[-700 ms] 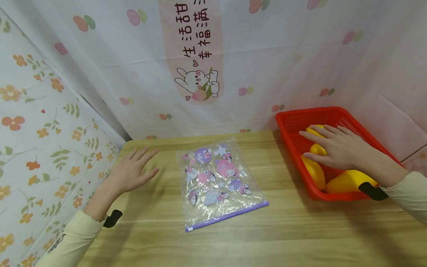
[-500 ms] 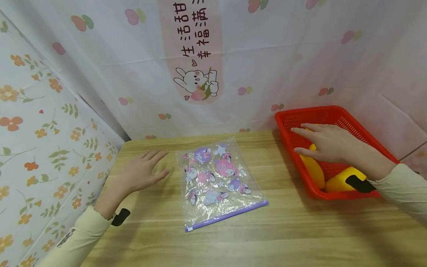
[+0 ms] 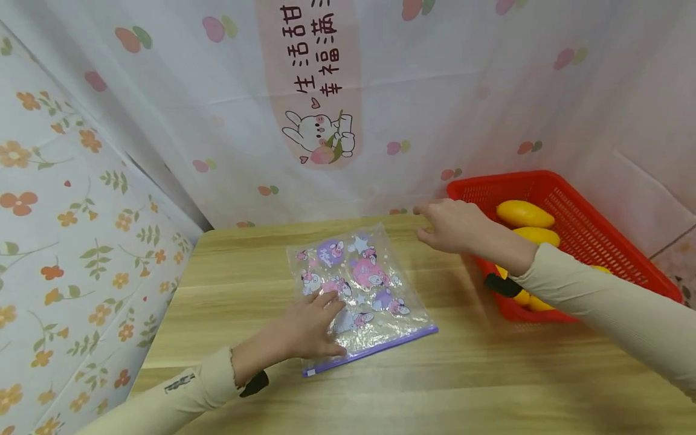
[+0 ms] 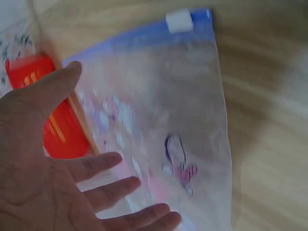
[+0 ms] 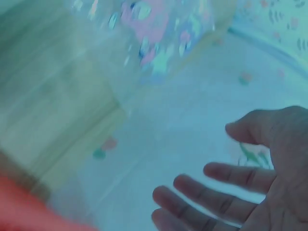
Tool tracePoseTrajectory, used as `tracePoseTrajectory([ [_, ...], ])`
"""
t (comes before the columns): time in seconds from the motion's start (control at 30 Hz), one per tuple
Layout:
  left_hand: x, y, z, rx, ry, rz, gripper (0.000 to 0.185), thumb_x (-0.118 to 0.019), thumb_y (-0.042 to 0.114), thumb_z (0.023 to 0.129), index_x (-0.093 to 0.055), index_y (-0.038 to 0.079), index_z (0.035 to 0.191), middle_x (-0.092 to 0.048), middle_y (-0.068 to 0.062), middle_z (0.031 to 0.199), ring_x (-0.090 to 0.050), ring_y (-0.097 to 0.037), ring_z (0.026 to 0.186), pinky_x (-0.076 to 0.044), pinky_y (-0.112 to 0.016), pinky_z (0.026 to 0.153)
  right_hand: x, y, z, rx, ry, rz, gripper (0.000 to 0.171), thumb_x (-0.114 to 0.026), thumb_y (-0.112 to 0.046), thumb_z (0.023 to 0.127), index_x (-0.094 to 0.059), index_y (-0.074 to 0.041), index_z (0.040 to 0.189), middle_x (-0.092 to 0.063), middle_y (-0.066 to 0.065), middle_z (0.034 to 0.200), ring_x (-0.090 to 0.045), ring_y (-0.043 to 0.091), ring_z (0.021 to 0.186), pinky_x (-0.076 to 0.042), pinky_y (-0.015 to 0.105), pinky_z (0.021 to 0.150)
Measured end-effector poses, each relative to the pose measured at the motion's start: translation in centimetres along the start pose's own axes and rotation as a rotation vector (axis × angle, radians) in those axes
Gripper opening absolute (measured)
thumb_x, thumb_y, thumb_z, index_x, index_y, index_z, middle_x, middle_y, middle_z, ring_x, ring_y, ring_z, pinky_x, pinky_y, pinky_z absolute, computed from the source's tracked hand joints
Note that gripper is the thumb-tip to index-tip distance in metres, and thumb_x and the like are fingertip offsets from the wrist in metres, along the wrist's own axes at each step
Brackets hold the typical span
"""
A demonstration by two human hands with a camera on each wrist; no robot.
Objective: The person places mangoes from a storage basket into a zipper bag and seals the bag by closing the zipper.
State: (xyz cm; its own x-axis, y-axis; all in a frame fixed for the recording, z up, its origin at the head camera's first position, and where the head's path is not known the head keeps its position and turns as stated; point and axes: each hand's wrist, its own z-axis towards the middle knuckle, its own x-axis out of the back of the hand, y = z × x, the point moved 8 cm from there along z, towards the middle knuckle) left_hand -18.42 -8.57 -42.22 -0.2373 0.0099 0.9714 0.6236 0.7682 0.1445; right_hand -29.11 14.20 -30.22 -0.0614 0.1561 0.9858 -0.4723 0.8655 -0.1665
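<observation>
A clear zip bag [image 3: 375, 284] printed with pink and purple cartoon figures lies flat on the wooden table, its purple slider strip [image 3: 380, 346] along the near side. My left hand [image 3: 304, 329] is spread over the bag's near left part, fingers apart and holding nothing. In the left wrist view the thumb and fingers of that hand [image 4: 53, 159] overlap the bag, and the white slider [image 4: 179, 21] shows at one end of the strip. My right hand [image 3: 451, 225] hovers between the bag and the red basket [image 3: 614, 241], its fingers loosely bent around nothing.
Several yellow mango-like fruits [image 3: 525, 214] lie in the basket at the right, partly hidden by my right forearm. A white printed curtain [image 3: 228, 121] closes off the back of the table [image 3: 435, 386], and a flowered cloth [image 3: 81, 241] hangs on the left.
My left hand has moved right and nearer, from beside the bag to over it. My right hand has moved left, from above the basket to beyond its left rim. The bag stays put.
</observation>
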Motion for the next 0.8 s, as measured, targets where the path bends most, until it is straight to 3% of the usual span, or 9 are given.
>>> tracePoseTrajectory([
  [0.13,-1.2,0.5,0.0,0.036,-0.06,-0.006,0.096,-0.078,0.063,0.079,-0.046,0.008,0.15,-0.036,-0.018,0.158,-0.038,-0.056,0.135,-0.043,-0.066,0.099,-1.4,-1.5,0.7,0.011,-0.011,0.033,0.048,-0.073,-0.023,0.09,-0.062,0.0,0.131,-0.07,0.016,0.103,-0.053,0.018,0.054,-0.051,0.027,0.046],
  [0.23,-1.8,0.7,-0.1,0.04,-0.087,-0.015,0.098,-0.079,0.063,0.079,-0.042,0.009,0.152,-0.034,-0.019,0.159,-0.036,-0.057,0.135,-0.044,-0.067,0.097,-2.9,-2.2,0.9,0.028,-0.017,-0.004,0.051,-0.074,-0.026,0.09,-0.062,0.0,0.132,-0.07,0.019,0.109,-0.059,0.021,0.058,-0.054,0.029,0.049],
  [0.4,-2.4,1.0,-0.2,0.023,-0.098,0.005,0.096,-0.08,0.06,0.079,-0.043,0.009,0.151,-0.034,-0.021,0.158,-0.037,-0.055,0.135,-0.047,-0.062,0.097,-6.1,-3.3,0.6,0.063,-0.039,-0.059,0.051,-0.072,-0.028,0.092,-0.061,-0.001,0.134,-0.065,0.022,0.124,-0.07,0.035,0.089,-0.061,0.044,0.062],
  [0.5,-2.6,0.9,-0.1,0.021,-0.114,-0.011,0.094,-0.081,0.056,0.08,-0.042,0.009,0.152,-0.032,-0.021,0.159,-0.035,-0.056,0.136,-0.047,-0.062,0.097,-8.2,-4.0,-0.2,0.079,-0.075,-0.06,0.052,-0.07,-0.03,0.094,-0.06,-0.002,0.138,-0.061,0.023,0.132,-0.066,0.041,0.107,-0.059,0.053,0.078],
  [0.6,-2.7,0.7,-0.1,0.018,-0.13,-0.044,0.09,-0.08,0.047,0.084,-0.04,0.007,0.152,-0.029,-0.023,0.16,-0.033,-0.058,0.137,-0.045,-0.064,0.098,-10.3,-4.5,-1.3,0.083,-0.139,-0.042,0.053,-0.067,-0.032,0.097,-0.058,-0.004,0.14,-0.057,0.024,0.137,-0.062,0.043,0.115,-0.054,0.058,0.089],
  [0.7,-2.8,0.5,-0.1,0.017,-0.143,-0.064,0.087,-0.078,0.04,0.085,-0.037,0.004,0.154,-0.027,-0.025,0.16,-0.03,-0.059,0.137,-0.043,-0.064,0.1,-11.8,-5.0,-2.4,0.09,-0.192,-0.009,0.052,-0.067,-0.032,0.097,-0.057,-0.004,0.14,-0.055,0.026,0.138,-0.062,0.044,0.114,-0.054,0.06,0.087],
  [0.8,-2.8,0.4,-0.1,0.009,-0.146,-0.051,0.089,-0.077,0.035,0.085,-0.033,0.002,0.155,-0.025,-0.027,0.16,-0.028,-0.06,0.138,-0.039,-0.062,0.104,-12.9,-5.3,-3.4,0.114,-0.219,0.02,0.045,-0.07,-0.03,0.094,-0.06,-0.006,0.13,-0.058,0.023,0.127,-0.067,0.04,0.101,-0.058,0.057,0.076],
])
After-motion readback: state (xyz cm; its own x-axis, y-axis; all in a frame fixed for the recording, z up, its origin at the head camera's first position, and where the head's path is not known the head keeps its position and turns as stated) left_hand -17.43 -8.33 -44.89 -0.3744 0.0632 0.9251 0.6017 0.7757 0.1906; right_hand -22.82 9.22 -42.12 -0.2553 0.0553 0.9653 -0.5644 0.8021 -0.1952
